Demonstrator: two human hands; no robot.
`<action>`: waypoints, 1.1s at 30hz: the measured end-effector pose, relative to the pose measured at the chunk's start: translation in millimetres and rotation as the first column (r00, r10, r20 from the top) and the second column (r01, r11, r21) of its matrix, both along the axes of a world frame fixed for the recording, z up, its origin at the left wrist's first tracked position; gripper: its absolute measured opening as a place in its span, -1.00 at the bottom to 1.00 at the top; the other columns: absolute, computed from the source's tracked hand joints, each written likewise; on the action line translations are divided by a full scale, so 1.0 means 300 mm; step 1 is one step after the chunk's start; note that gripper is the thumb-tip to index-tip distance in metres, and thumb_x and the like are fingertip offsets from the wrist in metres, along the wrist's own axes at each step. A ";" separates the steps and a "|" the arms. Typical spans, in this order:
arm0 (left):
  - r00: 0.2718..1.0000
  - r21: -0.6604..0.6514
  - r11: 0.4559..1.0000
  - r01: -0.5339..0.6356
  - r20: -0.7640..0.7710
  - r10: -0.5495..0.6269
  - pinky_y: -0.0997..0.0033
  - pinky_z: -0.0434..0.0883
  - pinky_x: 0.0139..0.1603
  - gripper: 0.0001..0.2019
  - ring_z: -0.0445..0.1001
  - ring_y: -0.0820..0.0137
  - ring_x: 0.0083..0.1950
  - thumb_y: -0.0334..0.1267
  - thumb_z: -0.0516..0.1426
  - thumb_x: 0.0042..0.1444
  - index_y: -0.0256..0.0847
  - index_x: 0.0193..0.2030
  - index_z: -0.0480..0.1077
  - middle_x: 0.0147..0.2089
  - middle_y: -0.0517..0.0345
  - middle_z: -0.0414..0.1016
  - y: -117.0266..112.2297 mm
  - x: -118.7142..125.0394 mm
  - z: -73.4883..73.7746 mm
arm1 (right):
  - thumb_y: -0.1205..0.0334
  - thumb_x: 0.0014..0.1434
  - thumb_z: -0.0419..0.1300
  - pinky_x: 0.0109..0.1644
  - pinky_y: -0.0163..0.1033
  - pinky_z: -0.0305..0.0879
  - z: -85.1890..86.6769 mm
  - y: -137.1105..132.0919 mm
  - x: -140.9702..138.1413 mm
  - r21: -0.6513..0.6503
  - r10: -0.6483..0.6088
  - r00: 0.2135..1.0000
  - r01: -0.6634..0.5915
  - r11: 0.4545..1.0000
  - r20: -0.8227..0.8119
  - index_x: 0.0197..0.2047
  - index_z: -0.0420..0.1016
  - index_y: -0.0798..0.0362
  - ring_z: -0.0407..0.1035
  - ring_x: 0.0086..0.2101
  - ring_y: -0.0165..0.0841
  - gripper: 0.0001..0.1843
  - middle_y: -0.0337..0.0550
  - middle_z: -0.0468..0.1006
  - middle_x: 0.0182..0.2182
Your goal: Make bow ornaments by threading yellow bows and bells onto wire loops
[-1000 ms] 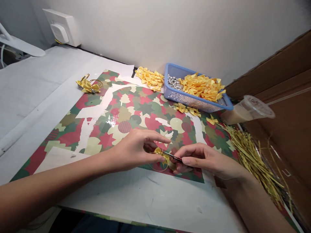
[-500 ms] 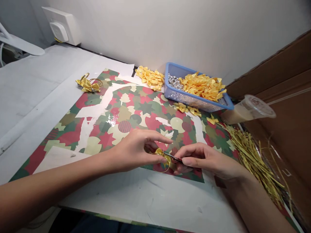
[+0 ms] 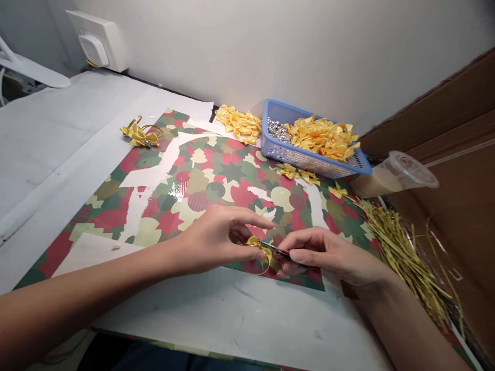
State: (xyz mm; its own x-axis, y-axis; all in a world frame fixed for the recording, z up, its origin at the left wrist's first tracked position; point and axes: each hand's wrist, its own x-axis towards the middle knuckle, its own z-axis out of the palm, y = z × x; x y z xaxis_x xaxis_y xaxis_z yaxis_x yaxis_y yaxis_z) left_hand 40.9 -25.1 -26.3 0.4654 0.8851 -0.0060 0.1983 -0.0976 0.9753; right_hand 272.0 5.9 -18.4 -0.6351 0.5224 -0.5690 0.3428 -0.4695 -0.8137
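Note:
Between thumb and fingers, my left hand (image 3: pixel 220 239) pinches a small yellow ribbon bow (image 3: pixel 266 255) with a thin gold cord looping below it. My right hand (image 3: pixel 319 255) is closed around a slim metal tool with a dark red handle (image 3: pixel 285 253), which looks like small scissors or tweezers. Its tip points left and meets the bow at my left fingertips. My fingers hide most of the handle. Both hands are just above the front edge of the patterned sheet (image 3: pixel 197 201).
A blue basket (image 3: pixel 317 164) holds yellow bows and silver pieces. More bows (image 3: pixel 240 123) lie beside it. Finished-looking bows with cord loops (image 3: pixel 141 135) sit at left. A lidded plastic cup (image 3: pixel 394 175) and a bundle of gold cords (image 3: pixel 406 257) are at right, by a cardboard box (image 3: pixel 464 196).

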 end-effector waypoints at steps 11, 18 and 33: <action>1.000 -0.023 1.000 -0.002 -0.003 0.002 0.37 0.53 -0.24 -0.64 0.54 0.34 -0.23 -0.30 0.27 -0.03 -0.28 -0.04 0.49 -0.14 0.01 0.56 -0.001 0.000 0.002 | 0.04 -0.04 0.38 -0.15 -0.17 0.45 0.002 -0.002 -0.001 -0.011 -0.024 1.000 0.024 1.000 0.010 -0.35 0.58 0.09 0.55 -0.34 -0.30 -0.71 -0.14 0.63 -0.42; 1.000 -0.021 1.000 0.009 -0.017 -0.010 0.36 0.54 -0.23 -0.62 0.54 0.32 -0.21 -0.30 0.27 -0.03 -0.29 -0.02 0.48 -0.14 0.00 0.55 0.000 -0.003 -0.002 | 0.07 -0.03 0.38 -0.14 -0.17 0.44 0.001 0.000 0.002 -0.019 -0.025 1.000 0.025 1.000 0.005 -0.35 0.59 0.09 0.55 -0.34 -0.31 -0.74 -0.16 0.61 -0.42; 1.000 -0.031 0.999 0.018 -0.013 -0.019 0.32 0.54 -0.22 -0.62 0.54 0.31 -0.21 -0.31 0.27 -0.03 -0.32 -0.02 0.48 -0.14 -0.03 0.55 -0.001 -0.001 -0.001 | 0.11 0.01 0.37 -0.15 -0.24 0.47 -0.004 -0.001 0.009 -0.050 -0.020 0.999 0.019 0.999 -0.028 -0.33 0.60 0.09 0.56 -0.34 -0.34 -0.78 -0.18 0.62 -0.42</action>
State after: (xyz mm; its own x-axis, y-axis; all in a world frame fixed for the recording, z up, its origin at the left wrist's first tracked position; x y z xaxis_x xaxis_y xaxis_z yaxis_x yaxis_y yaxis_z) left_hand 40.6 -25.3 -26.6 0.4813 0.8757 -0.0394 0.2100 -0.0716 0.9751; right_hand 274.8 5.7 -19.6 -0.6412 0.5065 -0.5765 0.3101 -0.5161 -0.7984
